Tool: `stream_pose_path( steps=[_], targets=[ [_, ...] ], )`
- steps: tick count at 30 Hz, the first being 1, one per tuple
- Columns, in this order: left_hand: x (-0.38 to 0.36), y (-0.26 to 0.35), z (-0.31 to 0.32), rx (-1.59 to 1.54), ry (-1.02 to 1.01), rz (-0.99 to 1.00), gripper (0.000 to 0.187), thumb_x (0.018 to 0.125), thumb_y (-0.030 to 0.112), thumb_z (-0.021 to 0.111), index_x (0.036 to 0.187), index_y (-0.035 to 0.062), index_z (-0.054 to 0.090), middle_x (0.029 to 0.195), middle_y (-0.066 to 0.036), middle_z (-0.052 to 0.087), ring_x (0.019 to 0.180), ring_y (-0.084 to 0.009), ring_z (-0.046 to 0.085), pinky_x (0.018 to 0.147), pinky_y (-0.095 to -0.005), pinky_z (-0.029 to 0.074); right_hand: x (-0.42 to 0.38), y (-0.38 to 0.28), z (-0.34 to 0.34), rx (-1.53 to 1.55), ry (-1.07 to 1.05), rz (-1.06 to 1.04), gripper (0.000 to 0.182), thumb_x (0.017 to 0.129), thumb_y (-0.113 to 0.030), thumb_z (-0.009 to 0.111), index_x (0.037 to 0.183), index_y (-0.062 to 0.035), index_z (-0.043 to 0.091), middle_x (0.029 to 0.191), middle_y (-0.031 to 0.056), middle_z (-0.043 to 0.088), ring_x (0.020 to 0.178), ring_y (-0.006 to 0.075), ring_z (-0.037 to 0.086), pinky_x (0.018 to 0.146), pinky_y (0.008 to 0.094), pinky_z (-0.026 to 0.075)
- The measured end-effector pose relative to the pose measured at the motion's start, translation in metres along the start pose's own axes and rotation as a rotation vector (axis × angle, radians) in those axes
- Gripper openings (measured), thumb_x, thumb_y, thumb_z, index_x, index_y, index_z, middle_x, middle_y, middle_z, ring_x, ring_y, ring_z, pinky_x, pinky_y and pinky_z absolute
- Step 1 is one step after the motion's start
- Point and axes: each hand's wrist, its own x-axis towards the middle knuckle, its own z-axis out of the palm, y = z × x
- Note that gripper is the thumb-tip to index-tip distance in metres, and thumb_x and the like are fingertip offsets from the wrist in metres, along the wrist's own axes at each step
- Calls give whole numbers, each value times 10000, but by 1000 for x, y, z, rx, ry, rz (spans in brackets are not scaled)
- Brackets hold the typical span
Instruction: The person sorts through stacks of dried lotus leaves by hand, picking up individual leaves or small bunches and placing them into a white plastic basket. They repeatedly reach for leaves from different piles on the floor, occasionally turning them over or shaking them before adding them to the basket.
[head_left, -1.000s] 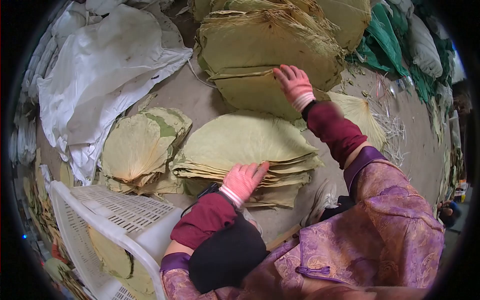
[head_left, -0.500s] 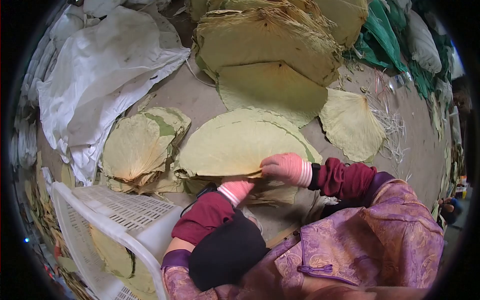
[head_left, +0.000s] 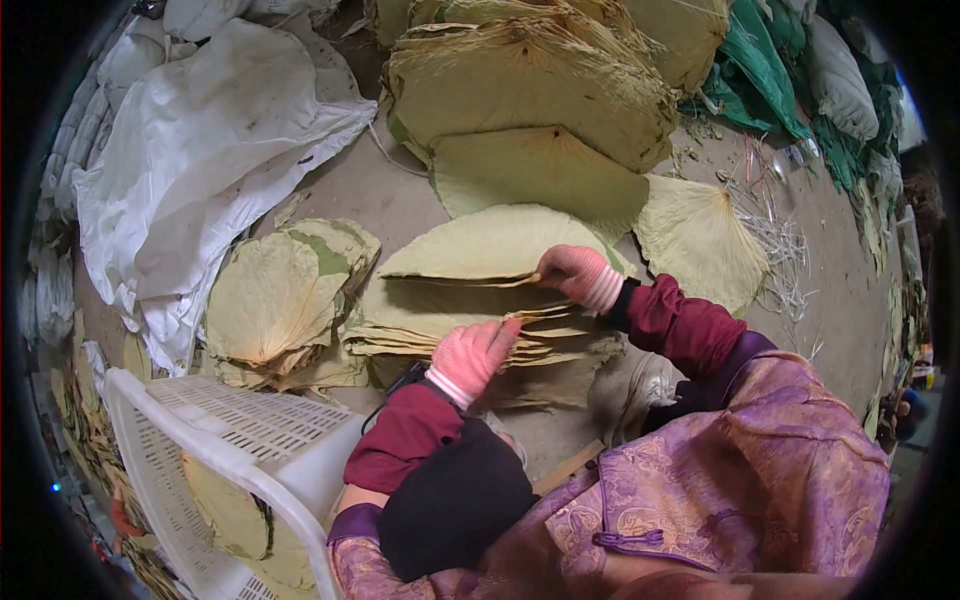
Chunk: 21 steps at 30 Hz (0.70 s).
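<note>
A stack of folded, pale green dried lotus leaves [head_left: 420, 305] lies in front of me, its layered edges towards my body. My right hand [head_left: 580, 275], in a pink striped glove, pinches the near edge of the top dried lotus leaf [head_left: 480, 245]. That leaf is raised, with a dark gap beneath it. My left hand [head_left: 470, 358], gloved alike, is at the near edge of the stack, its fingertips closed on the leaf edges. Part of those edges is hidden behind the left fingers.
A smaller leaf pile [head_left: 275, 300] lies left, a single leaf [head_left: 700, 240] right, and a large leaf stack [head_left: 530, 85] beyond. White sheeting [head_left: 210, 150] covers the far left. A white plastic basket [head_left: 290, 445] with leaves stands near left. Loose white strands [head_left: 785, 260] lie right.
My right hand has moved up and away, lifting the top leaf's near edge off the stack. My left hand has come from under the leaf edge to the layers below.
</note>
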Motion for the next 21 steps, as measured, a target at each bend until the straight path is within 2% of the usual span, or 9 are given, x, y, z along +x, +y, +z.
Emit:
stream_pose_path(
  steps=[1,3,5,12,15,16,17,19,21],
  targets=[
    [1,0,-1,21,8,12,455,727,117,574,1174,60,511,968,-85,573,819,-227,584,675,-345,474,1,-3,3,139,-52,-7,114,773,-130,656,867,-73,626,766,118,624,735,230,620,673,322,489],
    [0,3,-1,34,-49,6,433,743,128,552,1171,77,513,931,-76,558,793,-217,576,662,-340,468,-12,-2,21,69,-202,-150,108,782,-85,634,883,-51,616,768,101,624,715,179,588,683,300,482],
    [-5,3,7,118,-125,108,408,760,146,523,1166,101,515,890,-60,531,757,-197,562,650,-329,456,-20,-8,33,194,-253,-11,104,800,-69,608,899,-39,605,764,92,614,719,159,568,697,290,475],
    [-4,1,4,113,-16,139,441,757,160,515,1193,96,494,861,-51,518,739,-195,557,626,-315,445,-25,-1,39,419,-276,54,84,817,-68,593,898,-43,603,789,72,612,755,134,557,725,277,465],
    [1,-2,-9,40,-114,-22,455,746,123,525,1196,60,492,860,-80,540,742,-226,567,615,-331,461,-12,-5,12,166,-64,7,108,817,-114,610,890,-35,608,809,80,624,771,140,566,734,279,466],
    [2,-11,-11,-57,5,-35,481,733,61,521,1210,21,475,851,-116,565,735,-268,574,619,-362,477,-3,-5,-5,251,98,46,138,816,-148,615,889,-31,610,805,83,622,757,147,566,736,279,466],
    [3,-19,-22,-107,-7,-80,544,683,-15,529,1223,3,465,899,-152,596,786,-317,593,679,-386,497,8,1,-33,98,229,-5,139,816,-150,608,889,-33,610,797,63,616,756,138,558,726,274,465],
    [1,-33,-44,-77,91,-184,698,540,-76,568,1229,-38,460,1058,-205,588,965,-368,583,821,-382,491,23,16,-80,222,452,14,85,835,-99,581,891,-38,599,808,10,604,767,106,539,702,241,448],
    [-8,-57,-56,-290,530,-122,787,547,-78,565,1310,-56,371,1193,-217,526,1125,-318,522,947,-331,417,30,33,-113,529,497,-132,112,817,-22,592,920,-57,567,845,-13,576,827,69,509,721,235,443]
  ],
)
